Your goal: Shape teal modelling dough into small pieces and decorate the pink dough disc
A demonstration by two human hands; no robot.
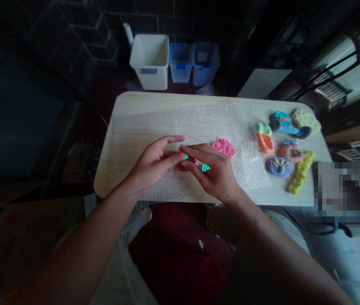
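A small bit of green modelling clay (pixel 186 156) sits between the fingertips of both hands, above the bubble wrap. My left hand (pixel 156 163) pinches it with the thumb, while the index finger stretches out past it. From the other side, the fingers and thumb of my right hand (pixel 213 169) close on the same bit, partly covering it. Under my right hand lies a textured green clay piece (pixel 205 167), mostly hidden. Just beyond that hand, a bumpy pink clay piece (pixel 223 148) rests on the bubble wrap (pixel 141 131).
Coloured clay shapes stand at the table's right: an orange and green one (pixel 264 143), a blue one with a grey roll (pixel 289 127), a purple disc (pixel 279 166) and a yellow strip (pixel 301 173). Behind the table (pixel 154 98) are a white bin (pixel 150 72) and blue tubs (pixel 205 70).
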